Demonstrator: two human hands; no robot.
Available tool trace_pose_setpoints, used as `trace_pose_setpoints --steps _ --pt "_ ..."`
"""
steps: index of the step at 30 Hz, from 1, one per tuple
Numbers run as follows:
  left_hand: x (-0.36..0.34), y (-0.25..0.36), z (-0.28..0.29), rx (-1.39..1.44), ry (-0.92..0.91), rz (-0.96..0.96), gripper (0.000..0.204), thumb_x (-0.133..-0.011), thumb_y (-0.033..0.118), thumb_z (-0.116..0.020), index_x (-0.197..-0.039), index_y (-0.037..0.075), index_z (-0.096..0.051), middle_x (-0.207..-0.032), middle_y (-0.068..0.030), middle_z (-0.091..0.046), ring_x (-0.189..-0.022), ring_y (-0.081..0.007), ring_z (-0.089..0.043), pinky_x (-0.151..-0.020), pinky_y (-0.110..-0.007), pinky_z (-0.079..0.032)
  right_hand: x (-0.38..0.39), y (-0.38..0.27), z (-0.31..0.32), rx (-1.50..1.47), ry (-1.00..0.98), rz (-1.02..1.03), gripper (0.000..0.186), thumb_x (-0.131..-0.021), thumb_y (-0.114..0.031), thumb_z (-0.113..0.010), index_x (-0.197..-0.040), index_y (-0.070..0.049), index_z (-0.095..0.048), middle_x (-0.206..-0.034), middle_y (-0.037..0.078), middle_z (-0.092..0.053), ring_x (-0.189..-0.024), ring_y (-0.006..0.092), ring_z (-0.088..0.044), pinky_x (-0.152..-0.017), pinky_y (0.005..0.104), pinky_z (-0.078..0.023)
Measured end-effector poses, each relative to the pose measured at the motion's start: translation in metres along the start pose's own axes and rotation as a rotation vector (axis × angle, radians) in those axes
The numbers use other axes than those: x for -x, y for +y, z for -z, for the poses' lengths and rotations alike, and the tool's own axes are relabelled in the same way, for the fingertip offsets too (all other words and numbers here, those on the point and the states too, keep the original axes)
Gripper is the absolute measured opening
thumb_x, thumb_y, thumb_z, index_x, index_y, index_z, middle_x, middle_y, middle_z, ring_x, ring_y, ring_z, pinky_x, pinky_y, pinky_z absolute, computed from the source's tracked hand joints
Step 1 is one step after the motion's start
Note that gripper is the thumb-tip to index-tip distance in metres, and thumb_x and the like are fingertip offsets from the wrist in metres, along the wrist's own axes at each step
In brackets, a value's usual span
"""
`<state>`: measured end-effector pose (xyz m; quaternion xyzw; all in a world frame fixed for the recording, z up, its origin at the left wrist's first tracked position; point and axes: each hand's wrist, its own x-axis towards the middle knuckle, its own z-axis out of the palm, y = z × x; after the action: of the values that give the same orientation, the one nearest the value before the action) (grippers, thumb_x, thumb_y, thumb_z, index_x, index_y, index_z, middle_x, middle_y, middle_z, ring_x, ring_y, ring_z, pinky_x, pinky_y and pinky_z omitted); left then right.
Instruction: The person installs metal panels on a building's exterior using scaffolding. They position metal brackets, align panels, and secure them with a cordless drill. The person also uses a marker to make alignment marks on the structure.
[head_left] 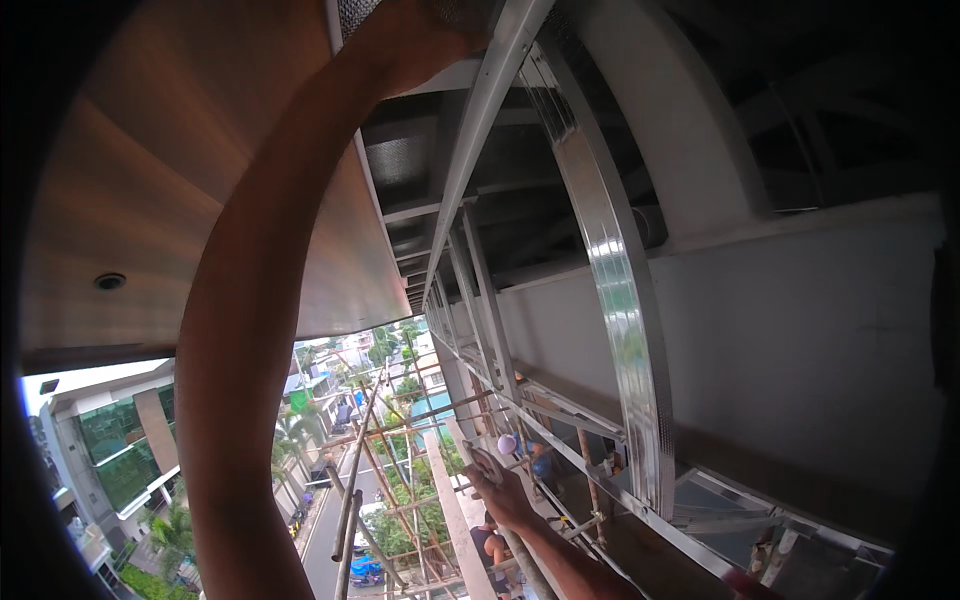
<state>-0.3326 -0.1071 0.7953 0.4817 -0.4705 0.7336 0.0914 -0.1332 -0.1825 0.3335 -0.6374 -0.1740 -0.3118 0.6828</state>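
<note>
My left arm rises across the picture to my left hand (pixel 435 45), which is up in shadow at the top edge. It is beside a long silver metal channel (pixel 482 100) of the overhead frame, and its fingers are too dark to make out. Lower down, my right hand (pixel 495 487) reaches in from the lower right with its fingers bent. Something pale and greyish shows at the fingertips, too small to name. Close by that hand runs a long pale plank (pixel 453 500). A wide shiny metal stud (pixel 615 285) stands to the right.
A brown wood-look soffit panel (pixel 150 200) with a round recessed fitting (pixel 109 282) covers the upper left. Bamboo scaffold poles (pixel 350 530) stand over a street (pixel 322 540) far below. Two people, one in dark clothing (pixel 487 545), one in blue (pixel 541 460), are lower down. A grey wall (pixel 790 340) lies right.
</note>
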Motion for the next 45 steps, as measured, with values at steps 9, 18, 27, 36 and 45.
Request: trace_pose_setpoints --steps 9,18,27,36,45 --pt "-0.041 -0.048 -0.045 -0.103 -0.261 -0.327 0.031 -0.088 0.028 -0.065 -0.107 0.004 -0.066 -0.102 -0.0185 -0.065 -0.097 -0.0343 -0.062 -0.086 -0.040 -0.049 -0.160 -0.167 -0.006 -0.144 0.265 0.575 0.017 -0.089 -0.017 -0.063 -0.093 0.000 -0.060 -0.063 0.005 -0.057 -0.060 0.0154 -0.058 -0.057 0.0323 -0.045" --pt "-0.041 -0.053 -0.036 -0.002 -0.348 -0.218 0.028 -0.089 0.025 -0.064 -0.098 -0.001 -0.065 -0.089 -0.0177 -0.064 -0.083 -0.0258 -0.062 -0.076 -0.037 -0.049 -0.255 -0.282 -0.005 -0.174 0.332 0.890 0.012 -0.085 -0.011 -0.061 -0.086 0.001 -0.061 -0.074 0.014 -0.064 -0.069 0.0246 -0.063 -0.062 0.0353 -0.049" --pt "-0.047 -0.068 -0.041 0.366 -0.529 -0.064 0.027 -0.089 0.015 -0.064 -0.110 -0.002 -0.064 -0.098 -0.0067 -0.068 -0.091 -0.0160 -0.059 -0.086 -0.033 -0.048 -0.261 -0.308 -0.007 -0.053 0.431 0.911 0.017 -0.085 -0.014 -0.059 -0.095 0.001 -0.062 -0.077 0.022 -0.065 -0.074 0.0360 -0.066 -0.068 0.0415 -0.049" --pt "-0.044 -0.055 -0.051 0.388 -0.489 -0.140 0.035 -0.093 0.026 -0.065 -0.116 0.000 -0.063 -0.109 -0.0087 -0.067 -0.100 -0.0167 -0.059 -0.092 -0.032 -0.046 -0.262 -0.302 -0.003 -0.084 0.419 0.945 0.015 -0.085 -0.011 -0.057 -0.093 0.001 -0.061 -0.071 0.021 -0.062 -0.068 0.0339 -0.065 -0.065 0.0418 -0.048" --pt "-0.043 -0.079 -0.039 0.423 -0.444 -0.011 0.027 -0.092 0.023 -0.066 -0.106 -0.001 -0.065 -0.096 -0.0031 -0.066 -0.088 -0.0124 -0.057 -0.081 -0.030 -0.047 -0.264 -0.310 -0.030 -0.218 0.391 1.022 0.014 -0.086 -0.009 -0.055 -0.093 0.001 -0.060 -0.076 0.021 -0.064 -0.071 0.0342 -0.065 -0.067 0.0427 -0.048"
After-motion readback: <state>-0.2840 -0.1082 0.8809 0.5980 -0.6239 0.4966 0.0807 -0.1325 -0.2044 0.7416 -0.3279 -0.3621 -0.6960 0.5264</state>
